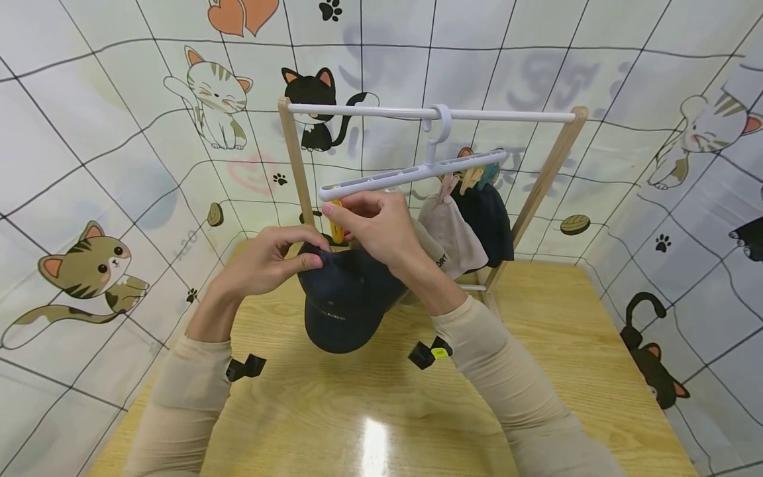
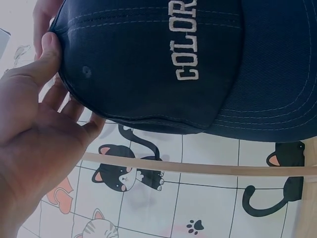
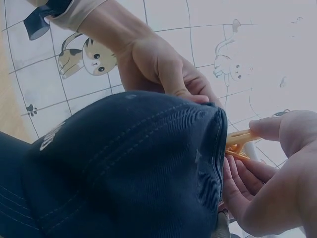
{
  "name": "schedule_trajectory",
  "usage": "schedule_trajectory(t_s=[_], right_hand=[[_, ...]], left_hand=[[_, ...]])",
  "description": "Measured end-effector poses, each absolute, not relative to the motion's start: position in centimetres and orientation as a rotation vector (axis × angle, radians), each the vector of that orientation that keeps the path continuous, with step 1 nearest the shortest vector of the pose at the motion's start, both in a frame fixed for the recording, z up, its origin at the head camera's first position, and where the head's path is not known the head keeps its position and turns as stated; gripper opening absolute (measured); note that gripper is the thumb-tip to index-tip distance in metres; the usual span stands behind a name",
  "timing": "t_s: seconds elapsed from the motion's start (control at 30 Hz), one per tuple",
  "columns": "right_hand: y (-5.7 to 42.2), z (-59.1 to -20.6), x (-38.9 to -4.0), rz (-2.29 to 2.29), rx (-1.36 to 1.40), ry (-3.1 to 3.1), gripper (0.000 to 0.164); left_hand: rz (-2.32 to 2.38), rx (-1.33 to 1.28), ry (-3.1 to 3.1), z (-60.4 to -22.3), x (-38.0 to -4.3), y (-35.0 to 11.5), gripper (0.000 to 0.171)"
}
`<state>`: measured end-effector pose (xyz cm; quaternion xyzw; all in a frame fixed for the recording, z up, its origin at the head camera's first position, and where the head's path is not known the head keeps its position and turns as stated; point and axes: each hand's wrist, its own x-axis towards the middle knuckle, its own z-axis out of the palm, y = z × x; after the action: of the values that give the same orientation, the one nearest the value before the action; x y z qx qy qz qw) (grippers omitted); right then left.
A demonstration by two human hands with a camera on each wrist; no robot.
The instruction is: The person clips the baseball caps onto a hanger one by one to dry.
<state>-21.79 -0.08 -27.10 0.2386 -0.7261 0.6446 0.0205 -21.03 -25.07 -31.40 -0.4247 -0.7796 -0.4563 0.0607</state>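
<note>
A dark navy baseball cap [image 1: 344,301] hangs brim-down below the left end of a white hanger [image 1: 393,177]. My left hand [image 1: 269,262] pinches the cap's upper edge between thumb and fingers. In the left wrist view, pale embroidered letters run across the front of the cap [image 2: 143,64]. With thumb and fingers, my right hand [image 1: 381,228] pinches a yellow clothespin [image 1: 337,225] just under the hanger's end. The right wrist view shows this clothespin [image 3: 239,141] right at the edge of the cap [image 3: 133,163].
The hanger hooks over the white rod [image 1: 507,115] of a wooden rack [image 1: 551,172], tilted down to the left. A beige cap [image 1: 456,235] and another dark cap [image 1: 489,222] hang from clothespins [image 1: 471,180] at its right. Below lies a wooden table [image 1: 334,404].
</note>
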Motion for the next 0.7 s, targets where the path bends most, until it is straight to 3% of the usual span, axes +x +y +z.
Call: schedule_trajectory(t_s=[0.7], right_hand=[[-0.02,-27.12,-21.57,2.013,0.755,-2.242,0.024]], left_hand=[[-1.495,-1.104,-2.357,-32.21,-21.82,-24.78,0.016]])
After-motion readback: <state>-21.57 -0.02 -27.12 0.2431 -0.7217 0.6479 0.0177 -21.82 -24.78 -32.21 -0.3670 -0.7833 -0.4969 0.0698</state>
